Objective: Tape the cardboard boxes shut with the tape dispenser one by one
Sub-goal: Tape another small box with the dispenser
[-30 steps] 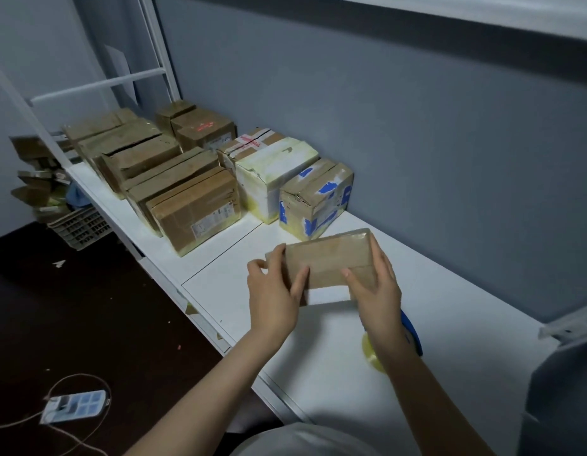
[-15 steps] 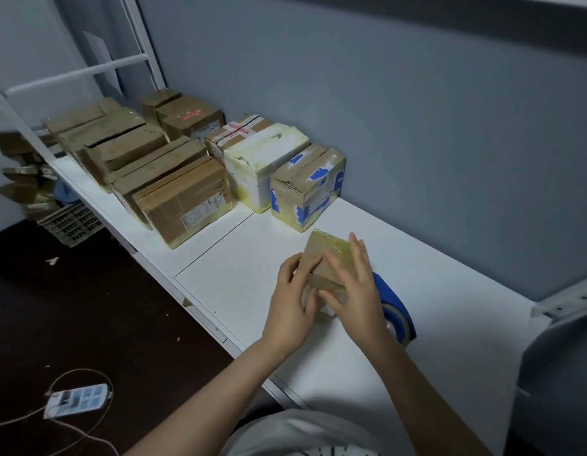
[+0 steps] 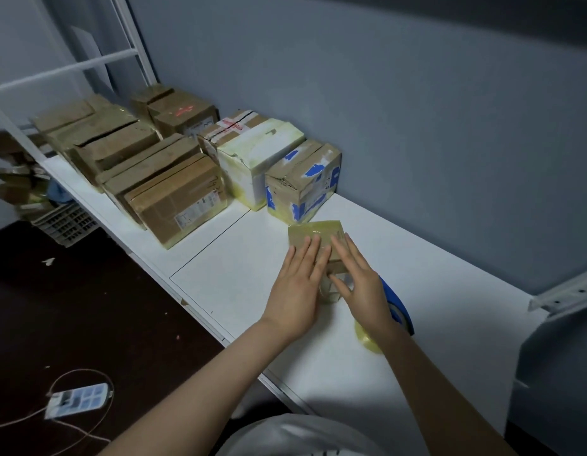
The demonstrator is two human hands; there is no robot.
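While pressing tape down flat, laying the left hand (image 3: 298,287) and the right hand (image 3: 361,284) side by side on the small box (image 3: 313,233), fingers straight and close together, gripping nothing. Resting the small box on the white table (image 3: 239,284), right under the fingers, not far from the front edge. Leaving the tape dispenser (image 3: 396,299) lying on the table just beside the right wrist, partly hidden by it, not being touched.

Looking like the rubbing-down step for this one box, with shiny tape already showing on its top. Probably needing next to be lifting a hand off, sliding this box away, and picking up the tape dispenser for a new box.

Going farther along the table: passing a box with blue tape (image 3: 302,182), then a white box (image 3: 256,159), then brown boxes (image 3: 177,195) sitting close together in rows near the gray wall (image 3: 417,126). Not being able to tell which of them need tape.

Looking around the room: finding a power strip (image 3: 76,398) lying on the dark floor (image 3: 121,307), a basket (image 3: 67,223) farther back beside the table, and a white ladder (image 3: 65,71) past the boxes.
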